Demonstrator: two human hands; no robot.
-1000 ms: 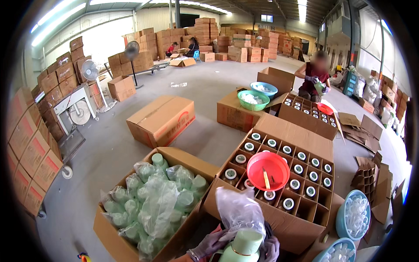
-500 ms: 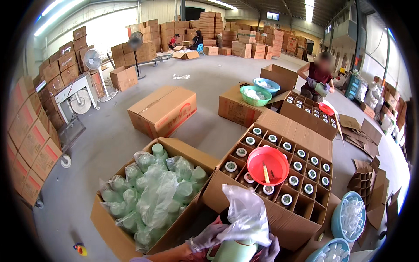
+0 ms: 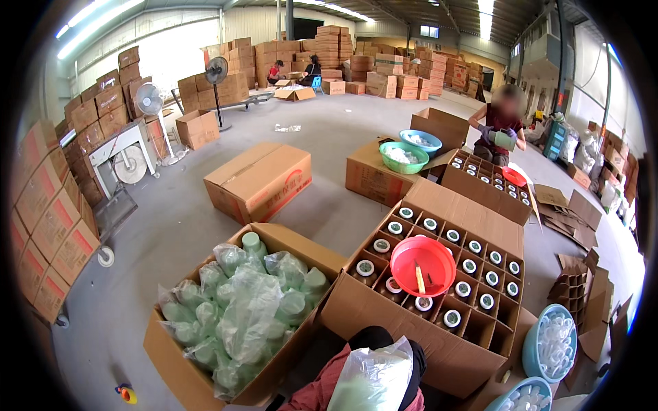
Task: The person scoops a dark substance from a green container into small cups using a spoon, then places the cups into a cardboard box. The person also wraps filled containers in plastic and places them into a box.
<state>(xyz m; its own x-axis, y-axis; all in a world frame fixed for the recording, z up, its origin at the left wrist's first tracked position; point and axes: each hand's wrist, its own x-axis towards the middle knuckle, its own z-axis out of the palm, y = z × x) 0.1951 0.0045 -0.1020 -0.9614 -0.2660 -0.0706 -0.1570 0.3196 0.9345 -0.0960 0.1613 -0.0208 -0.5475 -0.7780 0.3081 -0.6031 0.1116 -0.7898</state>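
Pale green and blurred, a vessel [image 3: 356, 392] in a clear plastic bag [image 3: 392, 362] lay at the lower edge, against pinkish-red clothing [image 3: 317, 383]. Its long axis seemed to run away from the wearer; which end led was unclear. Neither hand showed, so their grip could not be told. Good handling likely meant supporting the base and easing the film smooth without tearing. Beyond stood an open brown cardboard box [image 3: 168, 373].

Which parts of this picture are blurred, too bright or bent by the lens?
All in the head view: the bagged flask looks blurred at the lower edge; the ceiling lights glare white; the left boxes look bent near the picture's rim.
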